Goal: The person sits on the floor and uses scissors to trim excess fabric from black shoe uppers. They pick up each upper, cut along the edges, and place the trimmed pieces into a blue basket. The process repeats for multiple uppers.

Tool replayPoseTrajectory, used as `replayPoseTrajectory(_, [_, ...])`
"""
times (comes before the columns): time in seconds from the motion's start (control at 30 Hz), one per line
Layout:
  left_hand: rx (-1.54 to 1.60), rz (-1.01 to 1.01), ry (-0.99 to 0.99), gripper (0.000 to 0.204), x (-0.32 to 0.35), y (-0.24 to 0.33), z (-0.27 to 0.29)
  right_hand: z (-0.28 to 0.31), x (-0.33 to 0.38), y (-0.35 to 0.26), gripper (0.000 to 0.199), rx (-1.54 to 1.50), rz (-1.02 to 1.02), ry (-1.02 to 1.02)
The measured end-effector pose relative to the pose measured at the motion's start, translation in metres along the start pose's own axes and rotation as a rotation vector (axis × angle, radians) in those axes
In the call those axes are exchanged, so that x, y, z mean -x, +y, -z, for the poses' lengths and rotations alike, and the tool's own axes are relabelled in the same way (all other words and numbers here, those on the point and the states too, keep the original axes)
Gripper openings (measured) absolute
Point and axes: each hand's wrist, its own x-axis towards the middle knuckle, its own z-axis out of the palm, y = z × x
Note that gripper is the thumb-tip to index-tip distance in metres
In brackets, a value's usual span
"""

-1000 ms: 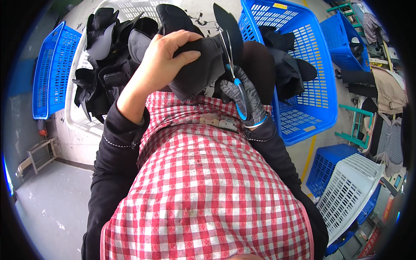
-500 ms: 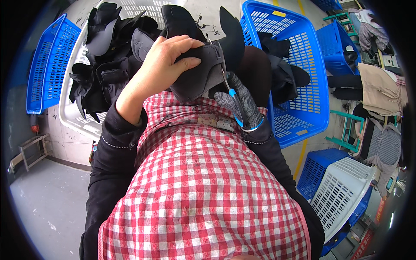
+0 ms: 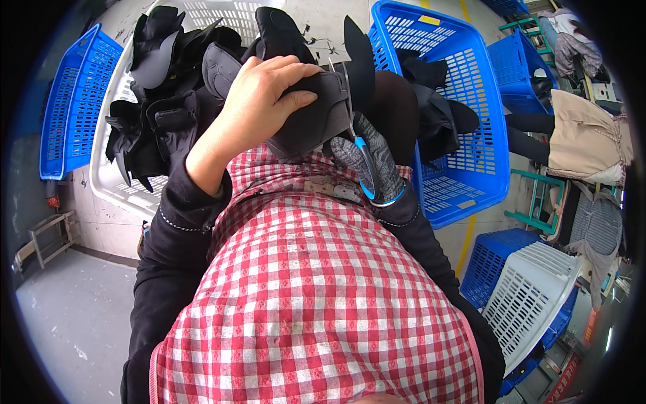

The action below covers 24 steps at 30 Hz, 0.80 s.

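Note:
My left hand [image 3: 259,101] is bare and closed on a black padded fabric piece [image 3: 309,121], which looks like a shoe upper, with the thumb and fingers on its upper side. My right hand [image 3: 373,158], in a grey knitted glove, grips a pair of scissors [image 3: 363,151] with blue and black handles. The scissor blades point away from me and stand slightly apart, along the right edge of the piece. Whether they touch a thread there is too small to tell. My dark-trousered knee [image 3: 393,111] is just beyond the glove.
A white basket [image 3: 101,168] full of similar black pieces [image 3: 175,121] stands at the left, a blue basket [image 3: 494,128] with more pieces at the right. Another blue basket [image 3: 81,101] is farther left. Stacked baskets [image 3: 531,296] and a co-worker in a beige apron [image 3: 585,135] are at right.
The scissor blades have opened a little and shifted slightly along the edge of the piece. The hold of both hands stays the same. The co-worker at right has moved a little.

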Motion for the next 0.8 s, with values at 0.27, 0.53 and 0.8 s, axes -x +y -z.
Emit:
replayPoseTrajectory(0.27, [0.042,0.020,-0.017,0.035,0.000,0.002,0.001,-0.012,-0.002,0.001,0.028,-0.358,-0.214,0.083])
replayPoseTrajectory(0.53, [-0.025,0.177,-0.005,0.039,0.012,-0.017,-0.002,-0.025,-0.009,0.004,0.025,-0.285,0.117,0.237])
replayPoseTrajectory(0.8, [0.087,0.231,-0.089,0.037,0.012,-0.025,-0.001,-0.001,0.001,0.005,0.026,-0.145,-0.078,0.120])
